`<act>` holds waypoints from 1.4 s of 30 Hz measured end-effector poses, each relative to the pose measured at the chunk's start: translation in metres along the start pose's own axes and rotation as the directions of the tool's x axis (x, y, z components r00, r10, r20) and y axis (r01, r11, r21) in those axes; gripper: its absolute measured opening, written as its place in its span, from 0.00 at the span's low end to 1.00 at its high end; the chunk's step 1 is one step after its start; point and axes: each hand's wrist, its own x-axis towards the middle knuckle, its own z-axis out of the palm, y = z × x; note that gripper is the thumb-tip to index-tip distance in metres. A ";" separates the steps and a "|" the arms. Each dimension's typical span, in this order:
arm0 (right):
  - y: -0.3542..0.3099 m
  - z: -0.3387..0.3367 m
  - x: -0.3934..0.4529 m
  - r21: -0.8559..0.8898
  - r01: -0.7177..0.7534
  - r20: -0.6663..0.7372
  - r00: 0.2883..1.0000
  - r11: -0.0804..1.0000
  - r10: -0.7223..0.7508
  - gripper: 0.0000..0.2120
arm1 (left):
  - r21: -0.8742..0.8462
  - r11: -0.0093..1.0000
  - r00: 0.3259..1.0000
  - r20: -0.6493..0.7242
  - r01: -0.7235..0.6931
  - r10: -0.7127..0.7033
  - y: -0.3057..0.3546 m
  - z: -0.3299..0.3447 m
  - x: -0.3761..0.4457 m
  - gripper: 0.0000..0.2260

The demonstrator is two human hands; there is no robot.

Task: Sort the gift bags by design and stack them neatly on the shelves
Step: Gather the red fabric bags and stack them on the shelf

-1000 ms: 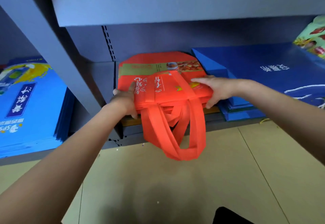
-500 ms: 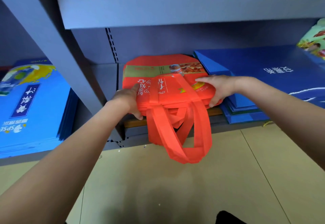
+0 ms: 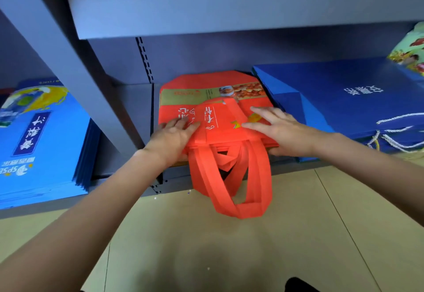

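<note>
Item 1, far left of L hand: stack of flat light-blue printed paper gift bags [image 3: 43, 144], on neighbouring shelf bay beyond the grey steel upright [image 3: 75, 66].

Item 2, under both hands: stack of flat orange-red non-woven fabric gift bags [image 3: 213, 108] w/ food photo strip, lying on bottom shelf; orange-red strap handles [image 3: 231, 183] hang off front edge over the tan floor [image 3: 252, 245].

L hand [image 3: 172, 138]: fingers straight, flat on stack's left part, gripping nothing visible. R hand [image 3: 275, 128]: fingers spread, pressing top right; thumb looks tucked at front edge, can't confirm.

Handling (judged): light, soft, floppy, layers prob. slide; square up by side edges, lift w/ palm beneath, not by the straps.

Item 3, right of R hand: dark-blue flat paper gift bags [image 3: 339, 99], white rope handles.
</note>
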 end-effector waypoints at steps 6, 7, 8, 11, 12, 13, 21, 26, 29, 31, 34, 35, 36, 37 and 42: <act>-0.013 0.008 0.004 0.405 0.081 -0.117 0.993 0.911 -0.037 0.31 | -0.216 0.975 0.999 0.034 0.044 -0.037 -0.005 -0.020 -0.001 0.31; -0.010 0.007 0.009 0.471 0.037 -0.113 0.993 0.882 0.019 0.30 | -0.246 0.968 0.998 0.049 0.055 -0.044 -0.006 -0.022 -0.001 0.30; -0.007 0.005 0.014 0.514 -0.021 -0.102 0.991 0.858 0.085 0.29 | -0.272 0.960 0.997 0.063 0.063 -0.048 -0.007 -0.023 -0.001 0.30; -0.004 -0.006 0.025 0.718 -0.215 0.064 0.967 0.661 0.245 0.29 | -0.358 0.931 0.997 0.049 0.075 -0.061 -0.008 -0.023 -0.002 0.23; -0.009 -0.008 0.029 0.801 -0.237 0.113 0.961 0.549 0.251 0.29 | -0.386 0.920 0.997 0.018 0.073 -0.072 -0.008 -0.023 -0.002 0.19; -0.015 -0.010 0.032 0.868 -0.235 0.134 0.959 0.437 0.250 0.29 | -0.406 0.911 0.996 -0.012 0.073 -0.086 -0.008 -0.022 -0.002 0.16; -0.001 -0.061 0.022 0.980 0.125 -0.095 0.977 -0.152 0.190 0.18 | -0.412 0.908 0.993 -0.061 0.070 -0.104 -0.007 -0.014 0.000 0.12; 0.026 -0.054 -0.009 0.978 -0.095 0.126 0.979 0.187 -0.161 0.41 | -0.441 0.897 0.984 -0.149 0.026 -0.102 -0.007 -0.015 -0.003 0.12; 0.033 -0.046 -0.009 0.982 -0.042 0.037 0.999 0.187 0.030 0.28 | -0.459 0.888 0.964 -0.228 0.020 -0.139 -0.006 -0.017 -0.005 0.13; 0.041 -0.044 -0.006 0.904 -0.017 -0.084 0.973 0.428 0.217 0.13 | -0.448 0.893 0.928 -0.310 0.049 -0.207 -0.005 -0.020 -0.004 0.13; 0.040 -0.031 -0.002 0.355 -0.097 -0.132 0.979 0.930 0.152 0.37 | -0.437 0.896 0.860 -0.422 0.085 -0.287 -0.004 -0.024 -0.002 0.13; 0.035 -0.024 0.001 0.298 -0.080 -0.140 0.982 0.951 0.126 0.41 | -0.427 0.899 0.844 -0.443 0.097 -0.301 -0.004 -0.025 -0.002 0.14; 0.026 -0.020 0.003 0.390 -0.031 -0.199 0.973 0.920 0.117 0.39 | -0.415 0.903 0.837 -0.449 0.113 -0.311 -0.004 -0.024 -0.001 0.14; 0.017 -0.020 0.006 0.557 0.027 -0.288 0.944 0.830 0.162 0.32 | -0.402 0.907 0.838 -0.445 0.129 -0.316 -0.003 -0.024 -0.001 0.15; 0.002 -0.032 0.035 0.768 -0.145 -0.345 0.728 0.624 0.593 0.12 | -0.382 0.919 0.846 -0.456 0.095 -0.277 0.002 -0.010 -0.005 0.16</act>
